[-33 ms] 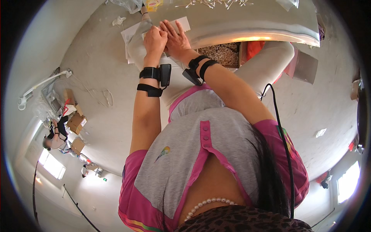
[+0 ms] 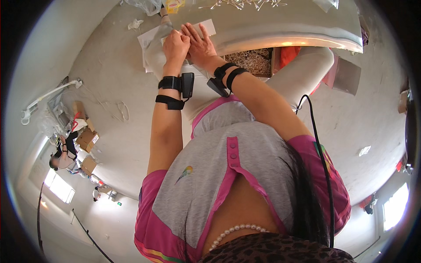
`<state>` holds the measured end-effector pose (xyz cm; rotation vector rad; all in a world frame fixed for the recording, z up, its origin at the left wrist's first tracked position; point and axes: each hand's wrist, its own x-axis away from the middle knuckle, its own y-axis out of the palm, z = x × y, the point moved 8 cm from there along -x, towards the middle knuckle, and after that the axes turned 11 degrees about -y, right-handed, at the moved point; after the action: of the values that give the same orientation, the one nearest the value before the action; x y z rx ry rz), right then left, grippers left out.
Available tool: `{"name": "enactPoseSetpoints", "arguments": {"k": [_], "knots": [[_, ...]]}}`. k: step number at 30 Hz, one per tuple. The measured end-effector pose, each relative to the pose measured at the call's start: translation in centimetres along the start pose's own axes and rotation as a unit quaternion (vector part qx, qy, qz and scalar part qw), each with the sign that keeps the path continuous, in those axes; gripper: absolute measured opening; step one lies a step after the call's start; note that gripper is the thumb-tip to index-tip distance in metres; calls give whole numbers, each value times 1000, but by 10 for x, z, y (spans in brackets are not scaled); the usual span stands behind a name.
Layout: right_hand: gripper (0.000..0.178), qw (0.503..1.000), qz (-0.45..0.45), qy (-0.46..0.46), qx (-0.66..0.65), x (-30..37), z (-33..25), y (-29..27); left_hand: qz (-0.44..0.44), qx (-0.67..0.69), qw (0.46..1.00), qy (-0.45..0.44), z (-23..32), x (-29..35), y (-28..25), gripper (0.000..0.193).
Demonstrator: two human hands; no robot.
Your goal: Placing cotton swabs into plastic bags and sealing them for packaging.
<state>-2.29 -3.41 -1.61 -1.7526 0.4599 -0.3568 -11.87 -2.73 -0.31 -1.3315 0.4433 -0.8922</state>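
Observation:
My left hand (image 2: 176, 47) is closed into a fist above my left thigh, at the left end of a pale table (image 2: 302, 24). Whatever it may hold is hidden by the fingers. Right beside it, my right hand (image 2: 202, 49) lies with its fingers stretched out and its thumb side against the left fist. White sheets, like paper or card (image 2: 208, 27), show behind and around both hands. Loose cotton swabs (image 2: 245, 4) lie scattered on the table's far part.
Under the table edge, between my legs, stands a box full of cotton swabs (image 2: 250, 62), with red plastic (image 2: 288, 56) beside it. A grey-brown board (image 2: 346, 75) is at the right. Cardboard boxes (image 2: 87, 139) and a person (image 2: 66, 158) are far left. A black cable (image 2: 316, 144) hangs beside my right arm.

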Motion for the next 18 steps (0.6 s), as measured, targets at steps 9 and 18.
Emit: {"name": "enactPoseSetpoints", "arguments": {"k": [9, 18], "knots": [[62, 989, 92, -111, -35, -12, 42, -15, -42, 79, 996, -9, -25, -4, 7, 21], [44, 953, 84, -261, -133, -61, 54, -24, -33, 98, 995, 8, -25, -2, 5, 22]]}}
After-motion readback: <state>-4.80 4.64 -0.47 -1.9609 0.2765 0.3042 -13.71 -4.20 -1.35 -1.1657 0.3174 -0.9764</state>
